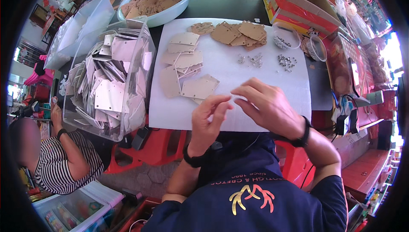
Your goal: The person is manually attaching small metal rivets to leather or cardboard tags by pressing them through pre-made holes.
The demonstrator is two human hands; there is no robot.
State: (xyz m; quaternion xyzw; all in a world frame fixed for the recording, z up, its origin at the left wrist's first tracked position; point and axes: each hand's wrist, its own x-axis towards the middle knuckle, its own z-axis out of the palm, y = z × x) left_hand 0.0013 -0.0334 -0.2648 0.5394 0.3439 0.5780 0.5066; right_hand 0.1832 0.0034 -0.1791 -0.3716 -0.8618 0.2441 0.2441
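Note:
My left hand (208, 121) and my right hand (270, 106) meet over the near edge of a white sheet (264, 78). Their fingertips are pinched close together around a tiny pale thing (233, 98), too small to name. Just beyond my left hand lie several flat grey-white cards with small holes (200, 86), partly overlapping. Farther back is a pile of brown cards (240, 34). Small shiny metal pieces (286, 63) and small clear pieces (255, 60) are scattered beyond my right hand.
A clear plastic bin (151, 55) full of pale cards stands at left. Behind it is a pale blue basin (187, 4) of brown cards. Two small clear cups (294, 34) and an open red-yellow carton (298, 8) sit at far right. Another person (70, 159) is at lower left.

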